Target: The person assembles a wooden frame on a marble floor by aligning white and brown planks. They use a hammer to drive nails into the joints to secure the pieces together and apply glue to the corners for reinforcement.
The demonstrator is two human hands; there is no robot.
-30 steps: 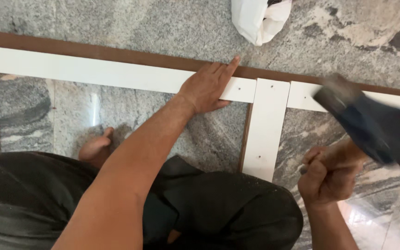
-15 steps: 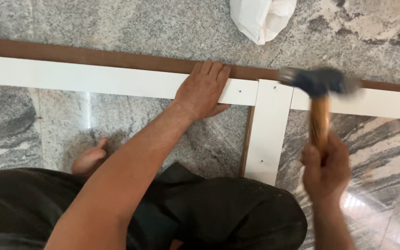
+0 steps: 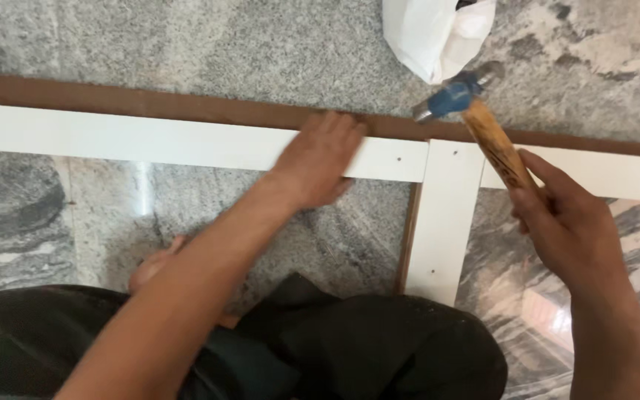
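Observation:
A long white board (image 3: 150, 141) with a brown edge lies across the stone floor. A short white board (image 3: 446, 215) meets it at a right angle. My left hand (image 3: 316, 159) rests flat on the long board, just left of the joint. My right hand (image 3: 568, 222) grips the wooden handle of a hammer (image 3: 475, 118). Its blue head hovers over the top of the joint, near the brown edge.
A white plastic bag (image 3: 438, 33) sits on the floor beyond the boards. The long board continues to the right (image 3: 616, 174). My dark-trousered legs (image 3: 350, 348) and a bare foot (image 3: 153, 267) are below the boards. The floor (image 3: 187, 44) is polished grey granite.
The hammer swung down from a raised position at the right toward the joint. My left hand stayed pressed on the long board.

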